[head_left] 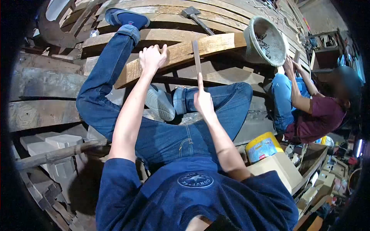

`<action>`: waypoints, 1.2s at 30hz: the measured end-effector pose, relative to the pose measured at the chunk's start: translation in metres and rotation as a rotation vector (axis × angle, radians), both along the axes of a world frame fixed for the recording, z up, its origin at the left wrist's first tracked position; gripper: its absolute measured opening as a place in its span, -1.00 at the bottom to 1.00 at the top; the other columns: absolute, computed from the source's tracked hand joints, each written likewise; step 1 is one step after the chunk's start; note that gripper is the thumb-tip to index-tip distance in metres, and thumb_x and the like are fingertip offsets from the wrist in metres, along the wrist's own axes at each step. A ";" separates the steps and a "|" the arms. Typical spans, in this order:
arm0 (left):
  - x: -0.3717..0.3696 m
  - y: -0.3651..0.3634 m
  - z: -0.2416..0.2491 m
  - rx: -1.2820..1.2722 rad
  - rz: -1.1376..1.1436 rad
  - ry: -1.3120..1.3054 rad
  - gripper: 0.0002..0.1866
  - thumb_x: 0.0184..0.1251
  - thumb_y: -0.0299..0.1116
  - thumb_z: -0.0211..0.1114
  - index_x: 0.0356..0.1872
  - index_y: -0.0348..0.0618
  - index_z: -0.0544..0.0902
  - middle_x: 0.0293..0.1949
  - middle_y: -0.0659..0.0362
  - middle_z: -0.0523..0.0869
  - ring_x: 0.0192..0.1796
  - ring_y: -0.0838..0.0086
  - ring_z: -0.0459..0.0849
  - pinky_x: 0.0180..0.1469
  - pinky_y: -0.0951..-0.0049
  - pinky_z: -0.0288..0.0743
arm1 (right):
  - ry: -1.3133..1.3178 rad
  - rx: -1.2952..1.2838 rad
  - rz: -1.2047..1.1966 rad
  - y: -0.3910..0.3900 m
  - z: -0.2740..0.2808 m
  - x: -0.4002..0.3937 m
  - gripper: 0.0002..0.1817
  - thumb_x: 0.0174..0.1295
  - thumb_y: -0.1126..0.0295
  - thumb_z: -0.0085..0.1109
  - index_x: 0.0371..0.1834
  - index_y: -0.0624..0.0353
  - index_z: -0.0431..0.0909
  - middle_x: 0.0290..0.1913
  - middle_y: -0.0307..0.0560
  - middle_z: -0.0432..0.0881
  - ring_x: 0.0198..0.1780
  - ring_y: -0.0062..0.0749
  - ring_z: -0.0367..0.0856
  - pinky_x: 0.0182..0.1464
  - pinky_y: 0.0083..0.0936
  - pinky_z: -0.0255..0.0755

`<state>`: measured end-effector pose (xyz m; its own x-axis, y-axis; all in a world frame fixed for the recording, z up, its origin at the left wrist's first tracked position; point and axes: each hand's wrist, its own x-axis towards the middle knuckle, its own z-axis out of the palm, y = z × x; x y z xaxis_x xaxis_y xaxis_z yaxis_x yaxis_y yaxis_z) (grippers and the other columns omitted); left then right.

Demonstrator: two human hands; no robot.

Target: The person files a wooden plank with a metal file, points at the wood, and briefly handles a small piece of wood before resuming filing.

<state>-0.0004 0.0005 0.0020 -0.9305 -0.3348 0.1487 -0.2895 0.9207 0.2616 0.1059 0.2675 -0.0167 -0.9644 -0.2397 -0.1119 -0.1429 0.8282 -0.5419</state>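
My left hand (153, 58) is closed over the upper edge of a curved wooden plank (217, 43), with the thumb sticking up. That plank runs slantwise in front of my legs. In my right hand (203, 102) is a long flat steel bar (196, 54), shaped like a file, its far end overlapping the plank. The index finger lies stretched along the bar while the other fingers are curled, hiding its near end. Beyond the plank rests a hammer (191, 12) with a square head and a dark handle.
A grey bucket (251, 42) holding nails stands right of the plank. Another person (322, 111) sits at the right, hands near the boards. A yellow tub (269, 138) and a cardboard box (283, 169) are by my right elbow. Stacked boards (50, 84) lie on the left.
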 end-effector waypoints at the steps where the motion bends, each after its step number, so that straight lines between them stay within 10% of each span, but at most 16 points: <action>1: 0.001 0.000 0.000 0.006 -0.004 0.008 -0.36 0.53 0.23 -0.01 -0.18 -0.14 0.81 -0.10 -0.02 0.84 0.03 0.05 0.75 0.19 -0.01 0.49 | -0.004 -0.021 -0.005 0.003 -0.002 0.010 0.01 0.34 0.52 0.04 0.77 -0.12 -0.33 -0.49 0.45 0.65 -0.45 0.36 0.69 -0.37 0.13 0.56; 10: -0.004 -0.001 -0.002 0.011 0.004 -0.019 -0.37 0.53 0.22 -0.01 -0.19 -0.13 0.81 -0.13 -0.01 0.84 0.05 0.05 0.75 0.21 -0.02 0.49 | 0.151 -0.085 0.032 -0.032 -0.003 -0.099 -0.01 0.36 0.46 0.07 0.77 -0.20 -0.29 -0.40 0.50 0.66 -0.31 0.45 0.69 -0.19 0.21 0.60; 36: -0.002 0.000 0.003 0.009 -0.002 -0.052 -0.35 0.55 0.24 -0.04 -0.15 -0.13 0.80 -0.08 -0.01 0.84 0.07 0.07 0.75 0.22 -0.04 0.49 | 0.056 -0.007 -0.064 0.015 -0.021 -0.005 -0.06 0.43 0.43 0.02 0.77 -0.29 -0.28 -0.41 0.43 0.69 -0.38 0.36 0.72 -0.30 0.14 0.62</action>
